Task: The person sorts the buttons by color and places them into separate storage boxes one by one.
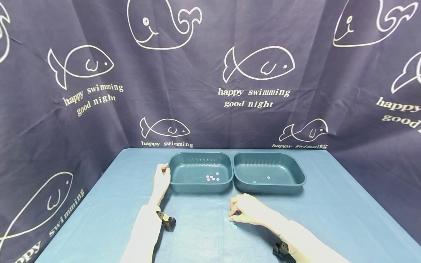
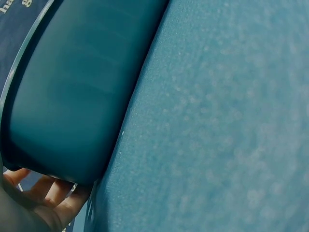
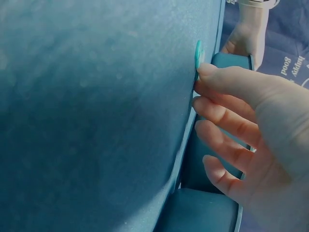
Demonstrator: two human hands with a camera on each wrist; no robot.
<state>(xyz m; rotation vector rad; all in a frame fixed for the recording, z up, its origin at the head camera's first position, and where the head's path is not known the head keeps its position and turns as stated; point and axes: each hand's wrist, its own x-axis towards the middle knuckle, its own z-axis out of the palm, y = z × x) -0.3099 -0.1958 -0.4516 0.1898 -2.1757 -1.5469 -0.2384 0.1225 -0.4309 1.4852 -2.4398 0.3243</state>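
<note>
Sitting on the blue tabletop (image 1: 200, 233), right by the right hand's fingertips, are a few tiny loose buttons (image 1: 235, 227), mostly teal, plus a really pale one (image 1: 226, 219) just to the side. The right hand (image 1: 248, 210) is down low over them, thumb and index finger drawn in narrow, the other fingers bent. From the right wrist view there's a teal button seen edge-on at the thumb tip, but I honestly can't tell if it's pinched or only touched.

The left hand (image 1: 162, 179) is over at the far end of the left tray (image 1: 200, 188), gripping it with fingers bent against the end wall. Inside that tray I count six pinkish buttons (image 1: 213, 179), bunched toward the right side, all lying on the bottom.

Right beside it, pretty much rim to rim, is the right tray (image 1: 269, 189), same dark teal color, with two blue-green buttons (image 1: 268, 177) lying well apart from each other. Both trays stand upright toward the back of the table.

Light sleeves (image 1: 142, 233) on both arms, a black gadget (image 1: 169, 223) strapped at each wrist. Behind everything hangs a dark navy cloth (image 1: 204, 80) with white whales, fish and "happy swimming good night" lettering, gotta love it.
</note>
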